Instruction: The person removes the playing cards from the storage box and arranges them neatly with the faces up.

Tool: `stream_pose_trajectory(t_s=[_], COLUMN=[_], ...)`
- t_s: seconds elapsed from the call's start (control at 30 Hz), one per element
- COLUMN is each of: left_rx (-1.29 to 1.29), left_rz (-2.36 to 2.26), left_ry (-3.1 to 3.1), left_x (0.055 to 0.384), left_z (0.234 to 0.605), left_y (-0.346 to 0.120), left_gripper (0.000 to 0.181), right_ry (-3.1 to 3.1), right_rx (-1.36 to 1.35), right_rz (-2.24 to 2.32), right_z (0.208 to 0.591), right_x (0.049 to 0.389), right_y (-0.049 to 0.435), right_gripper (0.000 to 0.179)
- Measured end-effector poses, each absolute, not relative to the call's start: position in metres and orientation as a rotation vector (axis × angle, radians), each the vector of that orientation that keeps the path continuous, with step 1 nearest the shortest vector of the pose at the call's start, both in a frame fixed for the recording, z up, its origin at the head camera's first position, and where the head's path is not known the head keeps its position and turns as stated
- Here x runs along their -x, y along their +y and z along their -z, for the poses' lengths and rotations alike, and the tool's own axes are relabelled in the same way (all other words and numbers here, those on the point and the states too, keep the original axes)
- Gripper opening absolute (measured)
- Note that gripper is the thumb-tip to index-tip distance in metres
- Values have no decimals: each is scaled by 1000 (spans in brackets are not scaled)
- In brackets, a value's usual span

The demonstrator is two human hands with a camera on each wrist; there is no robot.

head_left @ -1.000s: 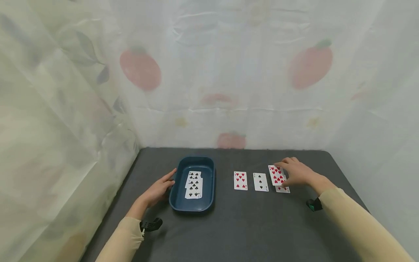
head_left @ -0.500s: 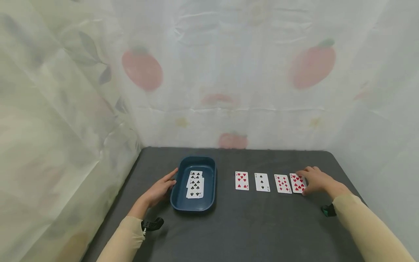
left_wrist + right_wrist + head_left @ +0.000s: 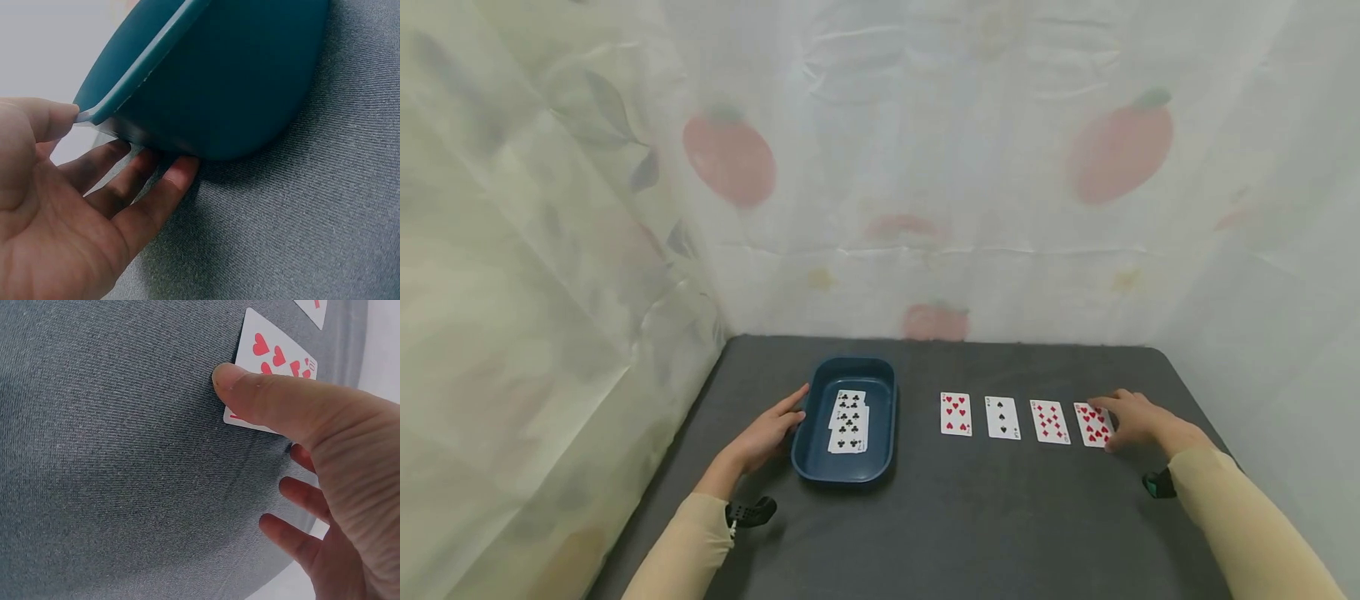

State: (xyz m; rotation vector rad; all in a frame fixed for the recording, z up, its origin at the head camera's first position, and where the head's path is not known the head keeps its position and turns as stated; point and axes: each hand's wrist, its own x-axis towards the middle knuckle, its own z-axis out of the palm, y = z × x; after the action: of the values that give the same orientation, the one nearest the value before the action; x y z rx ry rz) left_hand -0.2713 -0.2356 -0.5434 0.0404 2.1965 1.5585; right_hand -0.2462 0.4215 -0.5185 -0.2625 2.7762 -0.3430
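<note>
My right hand (image 3: 1135, 419) holds a ten of hearts playing card (image 3: 1092, 427) by its right side at the right end of a row on the dark table. In the right wrist view the thumb (image 3: 250, 394) lies over the card's edge, the index finger is mostly hidden, and the other fingers hang apart from it. On the left, my left hand (image 3: 766, 433) holds the left side of a blue tray (image 3: 844, 473). The left wrist view has its thumb at the tray's rim (image 3: 134, 75) and its fingers against the outer wall. Overlapping clubs cards (image 3: 848, 422) lie inside the tray.
Left of the ten of hearts lie a diamonds card (image 3: 1050, 422), a three of spades (image 3: 1003, 417) and a seven of hearts (image 3: 956, 414), spaced in a row. Pale curtains (image 3: 1000, 208) with fruit prints rise behind and beside the dark table (image 3: 970, 525).
My right hand has moved right with the ten of hearts, off the diamonds card it partly covered, and a gap now separates the two. The left hand stays at the tray.
</note>
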Motion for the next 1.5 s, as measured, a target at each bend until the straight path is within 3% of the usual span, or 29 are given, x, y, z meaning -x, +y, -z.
stream_pose_trajectory(t_s=[1.13, 1.5], left_rx=[-45, -63], left_rz=[-1556, -1559], left_ry=[2202, 2201], left_x=[271, 270], left_z=[541, 542], left_y=[-236, -236], left_gripper=[58, 58], right_ry=[2735, 2963], right_rx=[204, 460], right_rz=[453, 414], right_z=[521, 496], right_x=[250, 262], right_y=[422, 358], right_gripper=[90, 84])
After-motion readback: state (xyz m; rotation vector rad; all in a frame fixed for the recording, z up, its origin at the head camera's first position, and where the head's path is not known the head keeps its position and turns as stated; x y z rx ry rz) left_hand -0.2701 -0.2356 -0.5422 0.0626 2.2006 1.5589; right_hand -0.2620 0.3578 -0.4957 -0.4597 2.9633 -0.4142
